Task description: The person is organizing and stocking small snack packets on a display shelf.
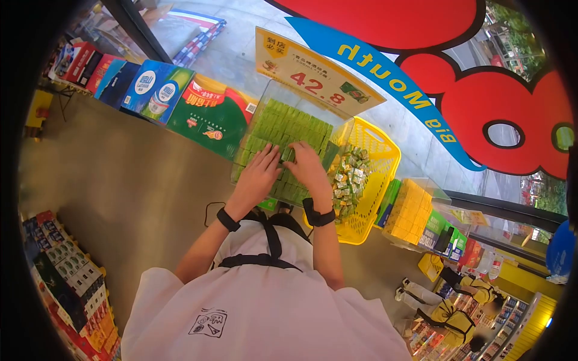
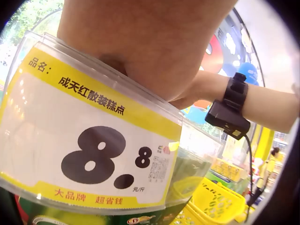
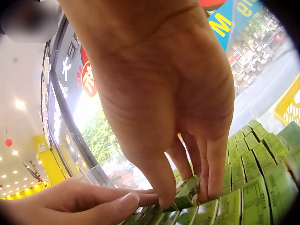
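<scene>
Small green packets (image 1: 283, 123) stand in tight rows inside a clear plastic bin (image 1: 330, 157). My right hand (image 1: 308, 165) reaches down over the rows. In the right wrist view, its thumb and fingers pinch one green packet (image 3: 188, 191) tilted among the others. My left hand (image 1: 260, 174) lies just beside it, fingers stretched over the packets. Its thumb and index finger (image 3: 105, 204) extend toward the right thumb, low over the rows. In the left wrist view, the bin's price card (image 2: 93, 136) hides the left fingers.
A yellow basket (image 1: 385, 157) of loose wrapped pieces (image 1: 349, 180) stands right of the bin. Drink cartons (image 1: 208, 114) line the left. A price sign (image 1: 316, 75) rises behind the bin. Beyond the basket is a bin of yellow packets (image 1: 409, 210). People (image 1: 451, 319) stand at lower right.
</scene>
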A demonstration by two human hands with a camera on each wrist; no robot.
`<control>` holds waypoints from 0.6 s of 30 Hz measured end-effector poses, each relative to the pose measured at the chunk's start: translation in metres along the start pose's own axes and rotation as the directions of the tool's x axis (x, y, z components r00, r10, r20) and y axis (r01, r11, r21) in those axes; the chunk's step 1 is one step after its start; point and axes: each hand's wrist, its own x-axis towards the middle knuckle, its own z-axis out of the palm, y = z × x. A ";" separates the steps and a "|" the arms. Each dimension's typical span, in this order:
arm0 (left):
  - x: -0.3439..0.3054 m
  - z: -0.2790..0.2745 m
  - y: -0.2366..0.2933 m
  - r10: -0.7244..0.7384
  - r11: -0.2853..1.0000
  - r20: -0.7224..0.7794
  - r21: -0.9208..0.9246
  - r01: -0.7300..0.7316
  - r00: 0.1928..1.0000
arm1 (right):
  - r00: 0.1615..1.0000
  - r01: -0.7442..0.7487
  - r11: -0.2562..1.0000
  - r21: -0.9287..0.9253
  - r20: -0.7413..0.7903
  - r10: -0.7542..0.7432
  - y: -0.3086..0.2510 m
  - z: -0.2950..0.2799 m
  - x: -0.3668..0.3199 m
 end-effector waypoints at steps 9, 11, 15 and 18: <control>-0.001 0.001 -0.002 0.003 1.000 0.028 0.027 -0.004 1.000 | 0.999 0.009 0.998 0.063 -0.049 -0.006 0.002 0.005 0.002; -0.001 0.000 -0.001 0.028 0.999 0.052 0.038 -0.030 0.998 | 0.997 0.024 1.000 -0.003 -0.070 -0.024 0.000 0.008 0.000; 0.001 0.001 -0.001 0.042 0.997 0.084 0.068 -0.048 0.996 | 0.994 0.048 0.999 -0.004 -0.099 -0.048 0.001 0.009 0.000; 0.000 0.001 0.000 0.052 0.996 0.084 0.071 -0.058 0.995 | 0.997 0.041 0.999 0.000 -0.068 -0.041 -0.001 0.005 -0.002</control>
